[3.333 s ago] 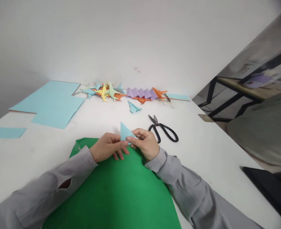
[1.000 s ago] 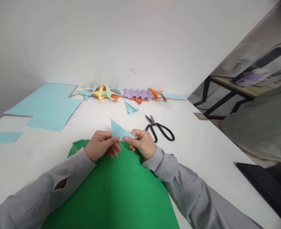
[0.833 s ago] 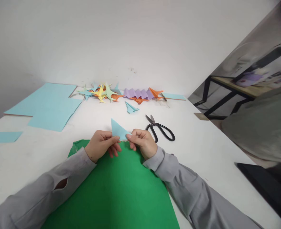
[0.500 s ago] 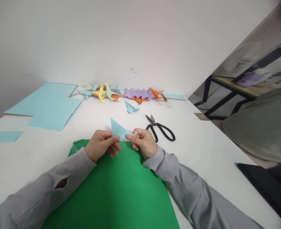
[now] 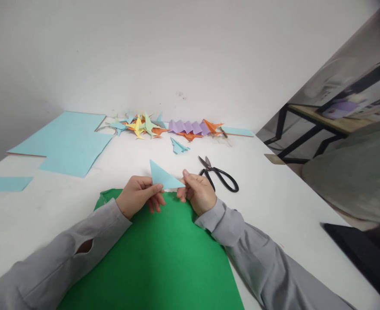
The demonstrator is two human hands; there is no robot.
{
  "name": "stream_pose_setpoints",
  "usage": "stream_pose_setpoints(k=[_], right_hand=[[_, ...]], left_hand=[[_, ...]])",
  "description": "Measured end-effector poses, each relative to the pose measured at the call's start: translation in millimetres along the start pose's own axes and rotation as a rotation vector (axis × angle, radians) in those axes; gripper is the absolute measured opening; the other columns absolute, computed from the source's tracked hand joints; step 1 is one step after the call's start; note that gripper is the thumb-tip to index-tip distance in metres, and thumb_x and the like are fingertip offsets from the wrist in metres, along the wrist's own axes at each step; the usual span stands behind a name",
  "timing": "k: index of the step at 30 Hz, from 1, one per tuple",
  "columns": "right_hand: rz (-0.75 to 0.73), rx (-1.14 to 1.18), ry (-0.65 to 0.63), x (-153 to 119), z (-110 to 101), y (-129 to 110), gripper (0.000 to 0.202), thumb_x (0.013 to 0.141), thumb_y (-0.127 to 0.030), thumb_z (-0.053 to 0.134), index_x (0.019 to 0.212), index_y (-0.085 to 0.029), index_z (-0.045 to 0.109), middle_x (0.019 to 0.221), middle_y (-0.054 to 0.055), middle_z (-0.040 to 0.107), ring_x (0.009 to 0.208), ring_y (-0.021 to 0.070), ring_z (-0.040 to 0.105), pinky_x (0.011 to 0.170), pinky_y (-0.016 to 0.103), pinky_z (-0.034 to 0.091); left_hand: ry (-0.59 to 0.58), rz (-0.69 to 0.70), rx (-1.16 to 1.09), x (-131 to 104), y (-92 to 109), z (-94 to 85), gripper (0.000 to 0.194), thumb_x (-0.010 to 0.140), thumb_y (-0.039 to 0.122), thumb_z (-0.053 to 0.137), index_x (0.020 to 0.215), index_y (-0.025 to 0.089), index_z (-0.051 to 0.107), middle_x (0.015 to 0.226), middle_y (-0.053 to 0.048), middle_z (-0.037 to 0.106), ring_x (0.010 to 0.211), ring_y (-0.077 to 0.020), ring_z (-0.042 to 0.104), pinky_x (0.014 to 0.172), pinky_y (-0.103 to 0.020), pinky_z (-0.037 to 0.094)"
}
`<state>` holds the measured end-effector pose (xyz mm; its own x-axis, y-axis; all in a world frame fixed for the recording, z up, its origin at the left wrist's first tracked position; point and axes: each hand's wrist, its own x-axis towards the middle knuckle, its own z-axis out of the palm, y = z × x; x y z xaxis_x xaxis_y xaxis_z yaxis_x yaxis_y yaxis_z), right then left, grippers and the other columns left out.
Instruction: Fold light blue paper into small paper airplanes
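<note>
A light blue paper triangle (image 5: 163, 177) is held up over the far edge of a green sheet (image 5: 154, 258). My left hand (image 5: 140, 194) pinches its lower left part between thumb and fingers. At the triangle's right tip is my right hand (image 5: 199, 191), its thumb raised off the paper and its fingers behind the tip. The right thumb and fingers are apart. Black-handled scissors (image 5: 220, 174) lie open just beyond my right hand. A small folded blue paper piece (image 5: 179, 146) rests farther back on the white table (image 5: 274, 211).
Folded paper shapes (image 5: 141, 125) in several colours and a purple pleated strip (image 5: 189, 127) lie along the wall. Large blue sheets (image 5: 70, 142) and a small blue rectangle (image 5: 7, 184) are at the left. A dark flat object (image 5: 358, 249) is at the right edge.
My right thumb has lifted off the paper and the right hand has opened, showing the triangle's right tip. My left hand keeps its pinch. The view has shifted slightly.
</note>
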<state>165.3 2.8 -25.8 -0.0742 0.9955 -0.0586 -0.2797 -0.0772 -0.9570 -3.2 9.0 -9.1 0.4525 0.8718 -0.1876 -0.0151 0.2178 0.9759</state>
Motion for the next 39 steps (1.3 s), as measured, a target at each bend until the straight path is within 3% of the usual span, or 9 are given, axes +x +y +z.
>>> stream_pose_setpoints(k=[6, 15, 23, 28, 39], right_hand=[[-0.001, -0.224, -0.219, -4.3, 1.2, -2.2, 0.034, 0.063, -0.045, 0.067, 0.058, -0.013, 0.058, 0.048, 0.001, 0.06, 0.037, 0.0079, 0.05, 0.038, 0.02, 0.039], [-0.05, -0.432, -0.31, -10.2, 4.0, 1.4, 0.034, 0.075, -0.046, 0.055, 0.061, -0.015, 0.056, 0.047, -0.003, 0.052, 0.04, 0.0068, 0.046, 0.04, 0.019, 0.038], [-0.059, -0.427, -0.27, -10.2, 6.5, -1.9, 0.032, 0.071, -0.045, 0.059, 0.062, -0.015, 0.055, 0.05, -0.002, 0.056, 0.039, 0.0071, 0.047, 0.041, 0.019, 0.038], [-0.006, -0.302, -0.252, -8.2, 4.7, -3.8, 0.028, 0.066, -0.039, 0.065, 0.058, -0.014, 0.055, 0.043, -0.003, 0.055, 0.033, 0.0062, 0.045, 0.035, 0.017, 0.035], [0.004, -0.111, -0.182, -2.8, -2.3, 2.1, 0.024, 0.065, -0.026, 0.063, 0.047, -0.014, 0.054, 0.034, -0.003, 0.053, 0.026, 0.0053, 0.04, 0.029, 0.016, 0.028]], left_hand=[[-0.051, 0.039, 0.099, -0.7, 0.0, 1.5, 0.031, 0.069, 0.04, 0.06, 0.062, 0.01, 0.057, 0.053, -0.004, 0.063, 0.039, -0.0122, 0.057, 0.034, -0.021, 0.044], [-0.101, 0.057, 0.19, -0.5, 2.6, 4.6, 0.02, 0.068, 0.027, 0.06, 0.057, 0.011, 0.059, 0.049, -0.001, 0.059, 0.041, -0.0106, 0.055, 0.039, -0.021, 0.044], [-0.043, -0.009, 0.161, -0.1, 5.2, 2.1, 0.017, 0.063, 0.017, 0.057, 0.047, 0.012, 0.055, 0.039, 0.002, 0.053, 0.03, -0.0074, 0.046, 0.032, -0.018, 0.036], [-0.045, -0.094, 0.021, 2.1, 4.5, -1.0, 0.011, 0.063, 0.018, 0.056, 0.053, 0.012, 0.057, 0.034, 0.003, 0.052, 0.024, -0.0059, 0.038, 0.025, -0.016, 0.028], [-0.085, -0.095, -0.076, 1.9, 4.5, -6.0, 0.012, 0.062, 0.017, 0.056, 0.051, 0.012, 0.055, 0.034, 0.002, 0.054, 0.023, -0.0061, 0.04, 0.024, -0.014, 0.028]])
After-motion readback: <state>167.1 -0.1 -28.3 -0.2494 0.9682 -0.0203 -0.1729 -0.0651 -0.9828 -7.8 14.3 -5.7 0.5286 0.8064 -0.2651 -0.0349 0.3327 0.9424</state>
